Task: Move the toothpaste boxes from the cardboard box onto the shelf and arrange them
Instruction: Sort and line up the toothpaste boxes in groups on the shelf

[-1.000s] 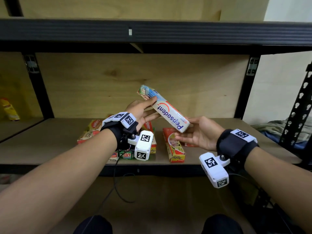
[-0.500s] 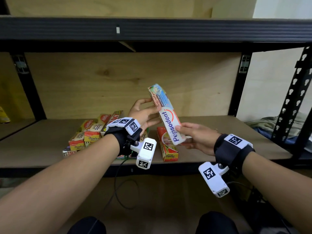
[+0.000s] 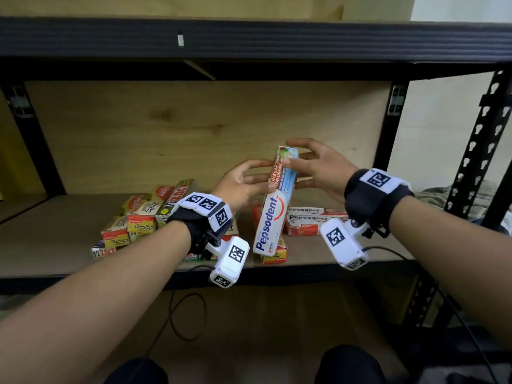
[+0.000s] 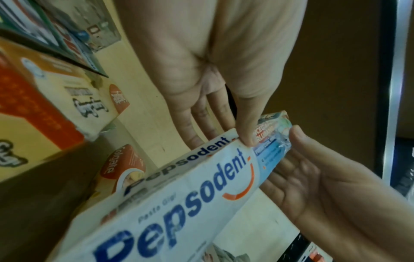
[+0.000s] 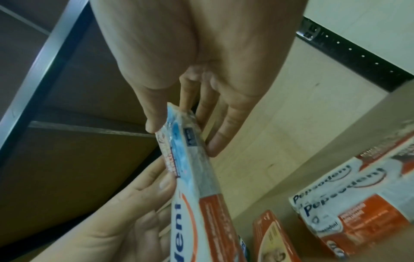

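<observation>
Mid-task by my read. Pepsodent box (image 3: 273,209) in air above shelf (image 3: 55,234), near upright, not yet placed. My left hand (image 3: 241,184) pinches its upper part, thumb in front, fingers behind. My right hand (image 3: 318,167) takes top end: thumb on front face, fingers behind, others spread loose. Already on shelf: Colgate pile (image 3: 138,217) at left, Pepsodent stack (image 3: 310,223) at right, orange box (image 3: 274,254) below held one. Cardboard box out of view; remaining count unknown. Arranging looks unfinished.
</observation>
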The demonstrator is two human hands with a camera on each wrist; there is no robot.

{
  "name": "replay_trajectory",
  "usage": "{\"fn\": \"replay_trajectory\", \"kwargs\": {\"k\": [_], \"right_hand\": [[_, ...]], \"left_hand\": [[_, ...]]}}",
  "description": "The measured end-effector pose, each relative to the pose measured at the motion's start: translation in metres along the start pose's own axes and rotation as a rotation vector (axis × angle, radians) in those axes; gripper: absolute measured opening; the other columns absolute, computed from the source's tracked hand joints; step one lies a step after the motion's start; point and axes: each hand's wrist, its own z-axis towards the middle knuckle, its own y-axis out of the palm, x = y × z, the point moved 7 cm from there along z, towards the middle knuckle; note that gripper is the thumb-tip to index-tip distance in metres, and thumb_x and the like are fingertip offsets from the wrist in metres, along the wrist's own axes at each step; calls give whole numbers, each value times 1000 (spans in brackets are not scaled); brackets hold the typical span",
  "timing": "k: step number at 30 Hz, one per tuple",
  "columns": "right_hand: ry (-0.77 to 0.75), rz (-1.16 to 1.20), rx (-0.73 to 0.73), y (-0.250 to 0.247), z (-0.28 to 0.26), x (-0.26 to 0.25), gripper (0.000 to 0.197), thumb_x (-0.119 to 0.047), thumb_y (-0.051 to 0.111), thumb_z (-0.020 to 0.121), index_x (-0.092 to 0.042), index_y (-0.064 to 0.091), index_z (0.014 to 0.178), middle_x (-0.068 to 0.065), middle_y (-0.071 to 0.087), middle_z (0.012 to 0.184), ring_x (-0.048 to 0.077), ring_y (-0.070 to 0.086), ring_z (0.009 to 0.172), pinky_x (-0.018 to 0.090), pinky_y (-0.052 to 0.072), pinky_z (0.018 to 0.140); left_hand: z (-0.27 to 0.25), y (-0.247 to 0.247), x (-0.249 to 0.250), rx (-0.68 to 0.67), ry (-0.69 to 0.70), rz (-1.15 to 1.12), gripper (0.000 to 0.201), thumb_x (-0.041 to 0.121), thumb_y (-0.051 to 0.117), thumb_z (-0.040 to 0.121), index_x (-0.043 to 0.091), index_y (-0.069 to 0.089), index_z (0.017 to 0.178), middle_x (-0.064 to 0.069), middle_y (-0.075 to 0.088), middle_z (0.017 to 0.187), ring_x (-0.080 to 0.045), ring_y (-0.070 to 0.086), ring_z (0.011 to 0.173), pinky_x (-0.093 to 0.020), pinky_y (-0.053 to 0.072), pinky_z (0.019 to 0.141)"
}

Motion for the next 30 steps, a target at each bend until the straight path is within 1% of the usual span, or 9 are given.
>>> {"fn": "replay_trajectory", "kwargs": {"k": [4,7,10,14,17,19,22,26,30], "right_hand": [[-7,-19,38,-8,-5,-6,45,-10,70,90,-28,59,129,12,69,103,25,75,83,45,62,73],[37,39,131,-20,-7,5,41,-7,67,92,-33,62,124,14,71,99,25,76,81,45,62,72],[105,92,179,-31,-9,23,38,-7,63,95,-37,65,119,16,73,100,25,76,84,45,62,74],[184,140,190,-43,-16,43,31,-5,58,97,-27,67,116,20,72,105,29,75,90,46,62,76],[247,156,192,-56,-20,57,30,0,58,96,-18,64,119,24,70,108,34,73,93,49,61,80],[302,124,159,-67,-22,69,40,9,62,90,-14,60,123,26,67,112,39,71,98,51,57,89],[346,-112,105,-86,-29,87,59,16,73,74,-16,59,122,25,68,109,32,71,95,52,56,90],[344,-573,107,-108,-35,102,50,-10,87,70,-24,61,111,9,67,102,27,73,76,46,62,72],[422,-758,66,-124,-39,127,51,-25,85,76,-24,60,120,9,63,108,28,72,77,38,63,65]], "left_hand": [[-2,5,-4,-19,22,113,52,9,78,79,20,58,126,-7,71,115,-23,70,104,-44,59,83],[-8,8,-14,-49,7,459,69,27,88,69,30,54,128,11,66,118,-6,64,108,-36,57,86],[-14,13,-26,-101,2,741,85,28,90,65,30,47,138,15,60,121,-5,57,108,-28,52,88],[-12,19,-31,-81,13,955,75,23,85,73,26,47,138,9,61,119,-8,57,99,-19,48,68],[-6,28,-33,-76,31,1084,65,26,82,76,25,51,134,6,62,120,-11,61,98,-27,54,76],[-1,34,-33,-66,74,1146,55,29,80,78,23,58,128,4,64,120,-12,62,100,-28,54,81],[7,45,-36,-68,130,1194,46,26,77,81,23,63,124,3,62,119,-12,59,102,-23,47,82],[20,62,-40,-103,153,1209,44,23,76,83,24,64,125,2,62,120,-15,56,111,-24,42,88],[36,80,-53,-201,92,1258,50,24,75,84,30,60,132,1,59,133,-18,55,121,-28,42,99]]}}
